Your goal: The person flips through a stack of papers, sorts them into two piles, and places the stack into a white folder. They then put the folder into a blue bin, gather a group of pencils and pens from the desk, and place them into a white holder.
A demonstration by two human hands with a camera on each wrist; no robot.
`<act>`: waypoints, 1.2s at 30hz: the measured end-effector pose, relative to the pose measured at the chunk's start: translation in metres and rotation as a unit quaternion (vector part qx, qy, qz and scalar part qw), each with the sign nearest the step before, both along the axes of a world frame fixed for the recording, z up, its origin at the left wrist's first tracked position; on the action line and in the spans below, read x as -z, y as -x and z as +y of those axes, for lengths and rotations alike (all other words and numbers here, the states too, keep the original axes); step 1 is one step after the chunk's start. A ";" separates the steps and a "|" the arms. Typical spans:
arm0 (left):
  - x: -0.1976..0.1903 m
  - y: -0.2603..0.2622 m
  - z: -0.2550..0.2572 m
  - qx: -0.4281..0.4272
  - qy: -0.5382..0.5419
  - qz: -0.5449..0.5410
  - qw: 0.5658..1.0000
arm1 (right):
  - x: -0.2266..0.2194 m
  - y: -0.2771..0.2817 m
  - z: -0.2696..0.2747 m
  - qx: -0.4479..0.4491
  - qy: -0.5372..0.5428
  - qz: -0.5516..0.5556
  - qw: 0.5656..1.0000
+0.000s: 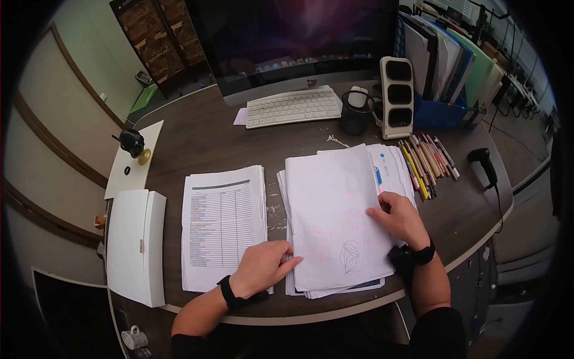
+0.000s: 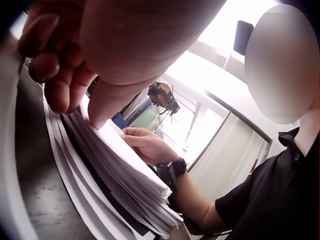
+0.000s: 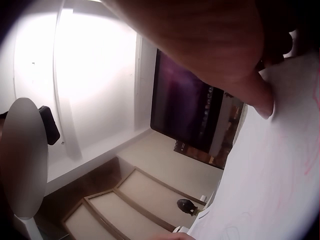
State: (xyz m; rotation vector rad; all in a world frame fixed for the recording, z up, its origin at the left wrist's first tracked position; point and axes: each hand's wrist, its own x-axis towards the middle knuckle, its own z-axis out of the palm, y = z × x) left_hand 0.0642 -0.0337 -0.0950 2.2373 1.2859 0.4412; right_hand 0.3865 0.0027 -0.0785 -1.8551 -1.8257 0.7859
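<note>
A thick stack of papers point(image 1: 326, 197) lies on the desk between the hands, its top sheet marked with faint pink writing and a pencilled leaf-like drawing. At its left edge my left hand point(image 1: 260, 268) grips the side, thumb on top and fingers bent down along the sheets. The left wrist view shows the stack's layered edges point(image 2: 115, 185) under that hand. My right hand point(image 1: 402, 216) holds the right edge, thumb over the top sheet point(image 3: 265, 165) and fingers curled at the side. Printed sheets with blue marks point(image 1: 391, 170) stick out beneath on the right.
A second stack with a printed table point(image 1: 221, 221) lies left, beside a white box-like device point(image 1: 136, 245). Behind are a keyboard point(image 1: 293, 109), monitor point(image 1: 299, 36) and mesh pen cup point(image 1: 356, 119). Pencils point(image 1: 427, 161), a barcode scanner point(image 1: 483, 167) and a folder rack point(image 1: 445, 110) stand right.
</note>
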 end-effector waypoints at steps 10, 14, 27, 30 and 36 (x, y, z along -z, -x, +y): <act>0.003 0.012 0.014 -0.134 0.154 -0.336 0.920 | -0.002 -0.001 -0.005 -0.037 0.026 0.382 0.923; 0.004 0.026 0.019 -0.135 0.301 -0.347 0.878 | 0.003 0.003 -0.009 -0.124 0.123 0.360 0.916; -0.015 0.082 0.023 -0.222 0.260 -0.452 0.824 | 0.010 -0.003 0.002 0.070 -0.071 0.048 0.994; 0.003 0.090 0.026 -0.229 0.272 -0.482 0.801 | 0.009 -0.001 0.005 0.089 -0.055 0.041 0.994; 0.021 0.096 0.027 -0.236 0.297 -0.486 0.788 | 0.019 -0.006 0.009 0.083 -0.059 0.081 0.991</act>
